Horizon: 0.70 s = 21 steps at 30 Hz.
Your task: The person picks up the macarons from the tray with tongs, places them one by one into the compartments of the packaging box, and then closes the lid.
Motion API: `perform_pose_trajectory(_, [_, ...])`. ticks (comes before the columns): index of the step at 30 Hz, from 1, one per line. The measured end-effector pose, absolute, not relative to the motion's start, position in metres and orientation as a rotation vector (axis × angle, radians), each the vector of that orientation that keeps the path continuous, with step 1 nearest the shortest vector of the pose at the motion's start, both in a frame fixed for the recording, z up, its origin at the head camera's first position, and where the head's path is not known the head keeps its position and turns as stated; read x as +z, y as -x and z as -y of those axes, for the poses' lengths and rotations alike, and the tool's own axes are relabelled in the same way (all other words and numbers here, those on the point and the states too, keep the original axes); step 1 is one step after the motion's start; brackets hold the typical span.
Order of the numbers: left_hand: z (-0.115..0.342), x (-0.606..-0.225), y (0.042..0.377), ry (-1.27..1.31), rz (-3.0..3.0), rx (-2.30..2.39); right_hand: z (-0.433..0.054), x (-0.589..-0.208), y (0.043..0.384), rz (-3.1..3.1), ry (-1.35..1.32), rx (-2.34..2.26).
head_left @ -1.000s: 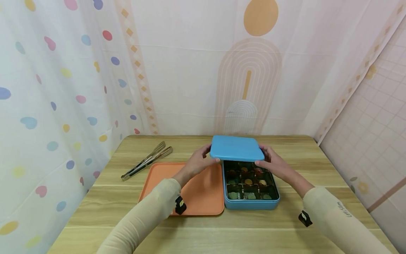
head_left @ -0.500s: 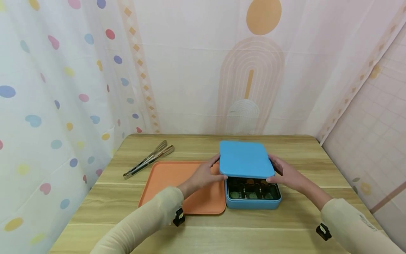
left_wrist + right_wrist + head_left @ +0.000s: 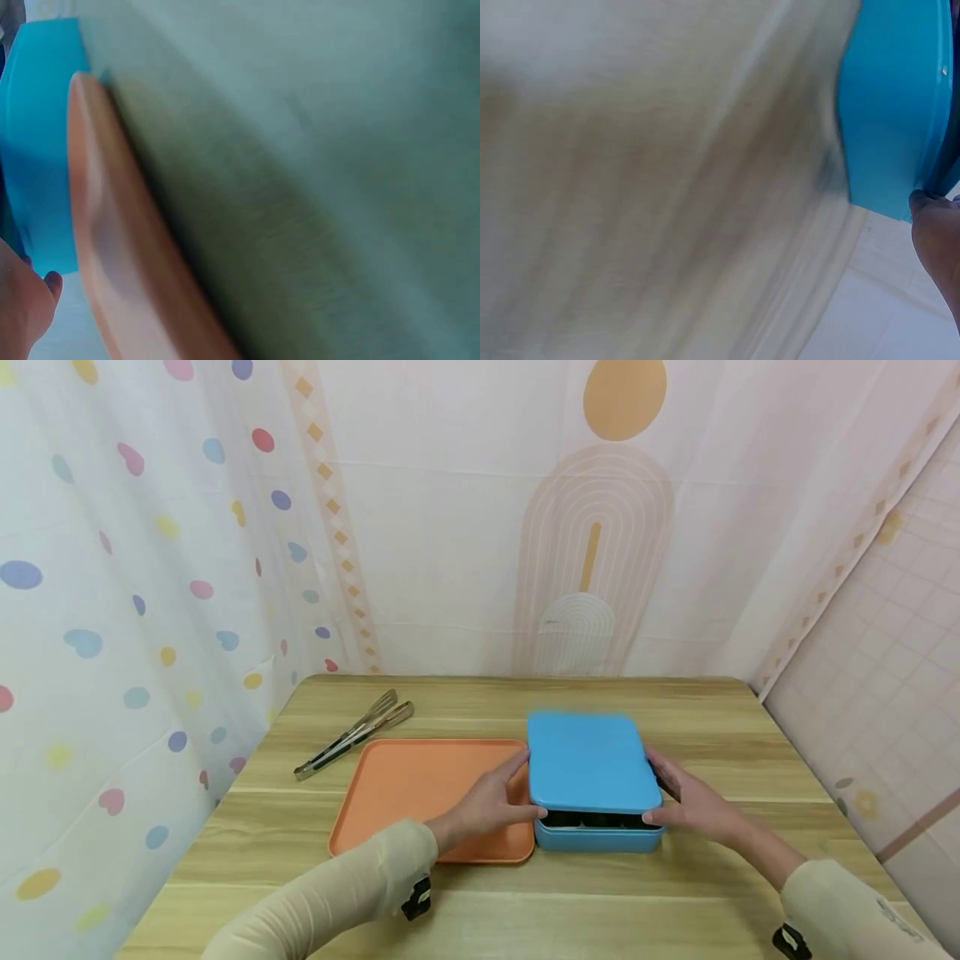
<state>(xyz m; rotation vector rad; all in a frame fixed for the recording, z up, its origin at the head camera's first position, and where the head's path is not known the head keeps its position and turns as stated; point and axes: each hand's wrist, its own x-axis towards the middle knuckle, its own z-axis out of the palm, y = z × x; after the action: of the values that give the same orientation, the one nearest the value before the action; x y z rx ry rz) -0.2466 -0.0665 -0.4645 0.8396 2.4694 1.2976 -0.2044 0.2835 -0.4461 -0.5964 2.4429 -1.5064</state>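
Note:
A blue lid (image 3: 592, 760) lies tilted over the blue box (image 3: 600, 840), its near edge raised so a dark gap shows along the front. What the box holds is hidden in that gap. My left hand (image 3: 491, 797) grips the lid's left edge, thumb at the near corner. On the other side my right hand (image 3: 697, 802) holds the right edge, its thumb also at the near corner. In the right wrist view the fingers (image 3: 934, 217) are at the corner of the box wall (image 3: 892, 105). The left wrist view has the hand (image 3: 26, 300) beside the blue box (image 3: 45, 150).
An orange tray (image 3: 420, 793) lies against the left side of the box, beneath my left hand. Metal tongs (image 3: 352, 735) with black grips rest on the wooden table (image 3: 585, 910) behind and left of the tray. A patterned curtain (image 3: 450, 527) hangs behind the table.
Both hands have brought the lid down and toward me onto the box. The compartments with small pieces, visible earlier, are now covered. Tray and tongs stay put.

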Motion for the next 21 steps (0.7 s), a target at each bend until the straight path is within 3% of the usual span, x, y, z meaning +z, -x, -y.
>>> perform_pose_trajectory(21, [0.063,-0.478,0.231,-0.878,-2.503,1.231,-0.288,-0.46,0.187,-2.591,0.529,-1.341])
